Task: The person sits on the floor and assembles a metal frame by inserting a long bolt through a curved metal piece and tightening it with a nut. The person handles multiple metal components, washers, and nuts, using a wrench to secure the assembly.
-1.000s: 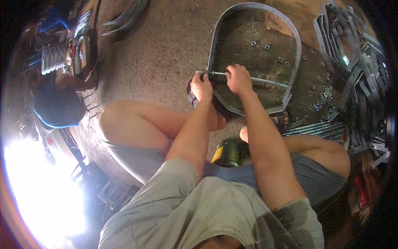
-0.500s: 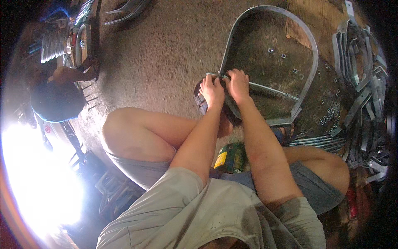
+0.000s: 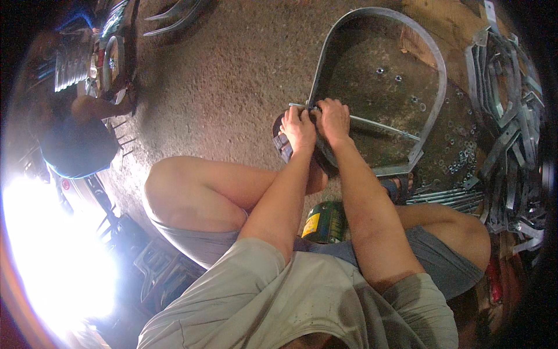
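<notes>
A large D-shaped hoop of flat grey metal strap (image 3: 440,87) stands over the ground in front of me. A thin metal rod (image 3: 383,127) crosses it, its left end poking out past the strap. My left hand (image 3: 299,129) is at that end, just outside the strap, fingers bent and closed; what they pinch is hidden. Inside the hoop, my right hand (image 3: 333,122) is closed over the rod close to the strap. My sandalled foot (image 3: 283,142) is under the left hand, against the hoop's outer side.
Loose nuts and washers (image 3: 462,160) lie scattered at the right, beside a bundle of rods (image 3: 447,200). Bent metal straps (image 3: 503,116) are heaped far right. A green can (image 3: 324,222) stands between my legs. A person in blue (image 3: 78,139) works at the left; cardboard (image 3: 433,35) lies behind the hoop.
Both hands stay at the rod's left end with barely any shift. The hoop and rod look the same. The person at the left has moved slightly.
</notes>
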Action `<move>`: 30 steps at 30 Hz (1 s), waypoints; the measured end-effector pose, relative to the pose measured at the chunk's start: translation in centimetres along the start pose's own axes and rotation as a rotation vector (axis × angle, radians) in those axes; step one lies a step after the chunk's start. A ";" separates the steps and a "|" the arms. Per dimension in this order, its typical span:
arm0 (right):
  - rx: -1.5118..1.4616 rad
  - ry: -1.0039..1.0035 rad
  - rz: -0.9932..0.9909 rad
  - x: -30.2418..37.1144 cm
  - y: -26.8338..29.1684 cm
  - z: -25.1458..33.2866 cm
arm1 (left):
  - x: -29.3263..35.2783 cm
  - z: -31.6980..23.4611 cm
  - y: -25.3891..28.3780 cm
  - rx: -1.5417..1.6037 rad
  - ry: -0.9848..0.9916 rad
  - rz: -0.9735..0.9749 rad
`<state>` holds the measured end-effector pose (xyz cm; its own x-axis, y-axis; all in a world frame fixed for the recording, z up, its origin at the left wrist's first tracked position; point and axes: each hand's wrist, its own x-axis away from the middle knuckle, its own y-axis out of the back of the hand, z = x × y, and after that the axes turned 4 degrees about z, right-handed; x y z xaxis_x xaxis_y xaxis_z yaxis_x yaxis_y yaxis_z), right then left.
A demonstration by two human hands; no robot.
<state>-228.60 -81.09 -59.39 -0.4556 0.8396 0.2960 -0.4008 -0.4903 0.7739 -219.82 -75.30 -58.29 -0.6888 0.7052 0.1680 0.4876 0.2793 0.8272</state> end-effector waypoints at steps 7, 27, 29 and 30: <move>0.007 0.040 -0.062 0.1 0.0 0.0 | 0.0 -0.1 0.1 0.009 -0.012 -0.004; -0.034 -0.067 0.014 0.3 1.8 0.2 | 0.0 0.5 -0.2 0.040 0.032 -0.010; 0.076 -0.111 -0.025 1.1 3.3 -0.8 | 0.2 0.9 -0.7 -0.029 0.052 -0.029; 0.104 -0.132 0.051 1.2 4.1 -1.6 | 0.3 0.3 -1.0 -0.080 0.038 -0.010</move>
<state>-232.12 -82.47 -56.73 -0.3623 0.8410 0.4018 -0.2923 -0.5118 0.8078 -220.34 -75.22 -59.18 -0.7145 0.6766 0.1783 0.4369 0.2325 0.8689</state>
